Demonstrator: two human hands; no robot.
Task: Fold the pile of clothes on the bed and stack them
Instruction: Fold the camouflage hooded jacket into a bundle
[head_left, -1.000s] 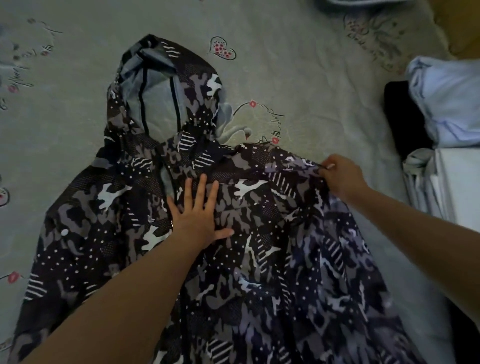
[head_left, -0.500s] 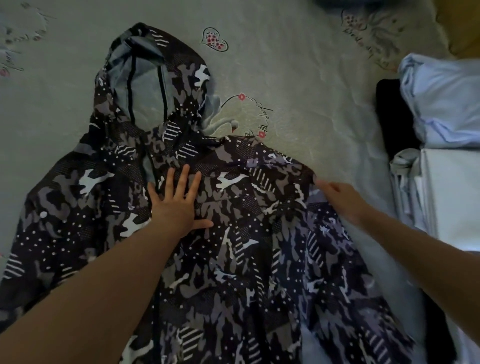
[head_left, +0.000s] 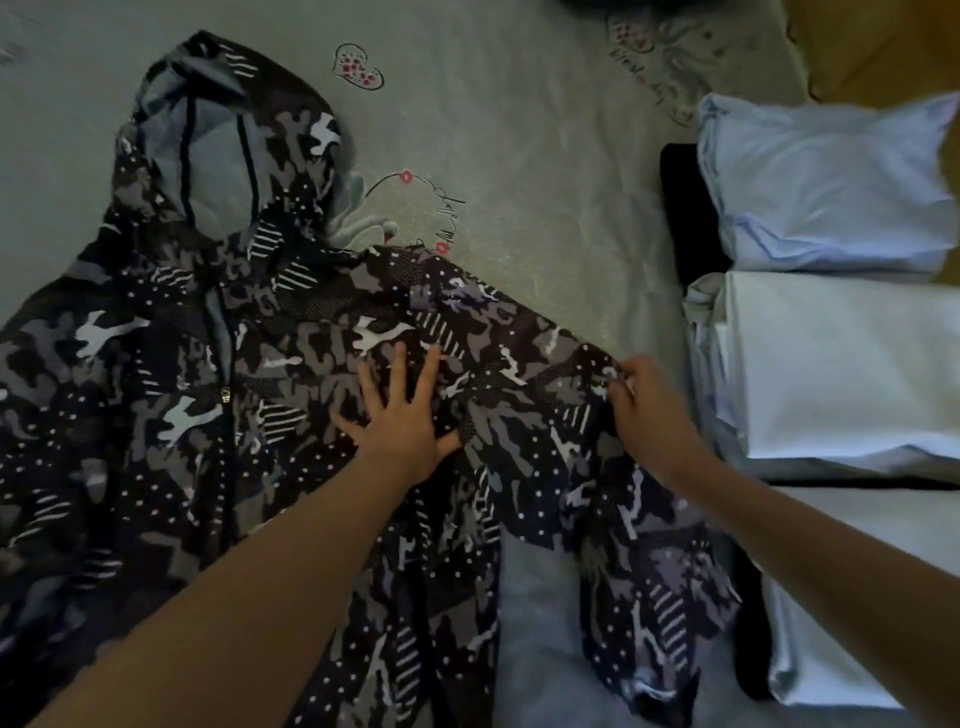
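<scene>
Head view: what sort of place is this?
Most likely a bedroom: a printed bedsheet covers the surface, a hooded camouflage jacket lies spread on it, and folded pale clothes sit beside it.

Hooded jacket (head_left: 171, 415) in black, grey and white camouflage with dots and stripes, pale blue hood lining; grey-green bedsheet (head_left: 519, 156) printed with red hearts; light blue folded clothes (head_left: 831, 197)
</scene>
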